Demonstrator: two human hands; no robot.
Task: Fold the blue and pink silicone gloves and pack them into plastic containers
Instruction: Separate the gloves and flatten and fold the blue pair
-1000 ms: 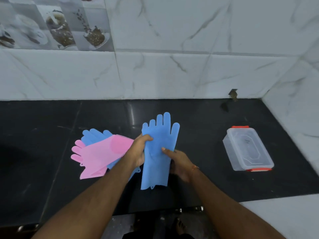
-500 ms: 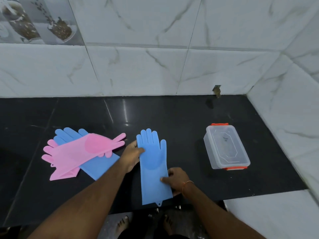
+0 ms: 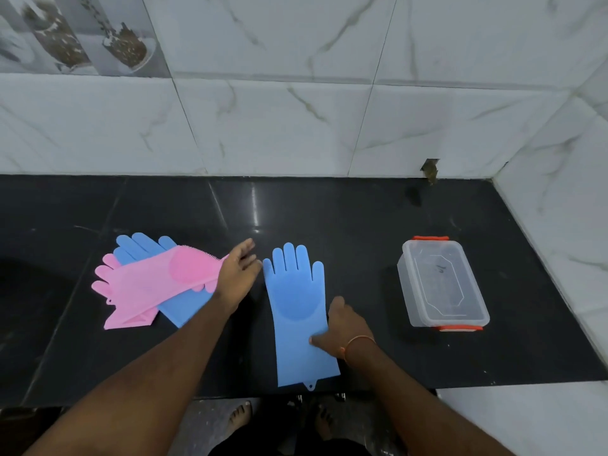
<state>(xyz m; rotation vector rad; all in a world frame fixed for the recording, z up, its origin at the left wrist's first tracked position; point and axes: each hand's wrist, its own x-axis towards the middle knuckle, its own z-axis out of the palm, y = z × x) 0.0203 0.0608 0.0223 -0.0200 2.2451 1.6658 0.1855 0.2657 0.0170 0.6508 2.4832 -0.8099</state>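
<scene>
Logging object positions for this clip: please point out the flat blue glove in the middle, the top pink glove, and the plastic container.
flat blue glove (image 3: 297, 311): head view, on its palm.
top pink glove (image 3: 154, 284): head view, on the middle of its sleeve.
plastic container (image 3: 442, 283): head view, on its clear lid.

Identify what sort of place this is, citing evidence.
Probably a home kitchen: a polished black stone countertop, white marble-look wall tiles with food-themed decorative tiles, and a clear plastic lidded container.
</scene>
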